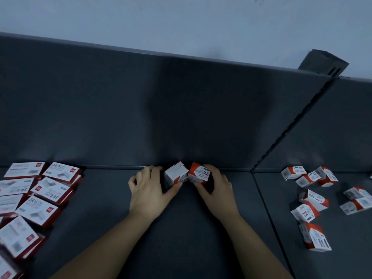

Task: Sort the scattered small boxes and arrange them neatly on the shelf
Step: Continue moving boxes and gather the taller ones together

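At the far edge of the dark grey metal shelf (100,188), our left hand (149,191) grips a small white-and-red cardboard box (175,175). Our right hand (218,190) pinches a red-and-white paper-clip box (199,174) touching it. Flat white staple boxes (50,188) lie at left and small scattered boxes (314,200) at right.

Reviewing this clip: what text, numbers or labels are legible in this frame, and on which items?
"PAPER CLIPS" and "3": on the paper clip box held by the right hand.
"PAPER CLIPS": on a loose box at right.
"24/6": on the flat boxes at left.
Unreadable: the white-faced box in the left hand, and all fine print, too blurred.
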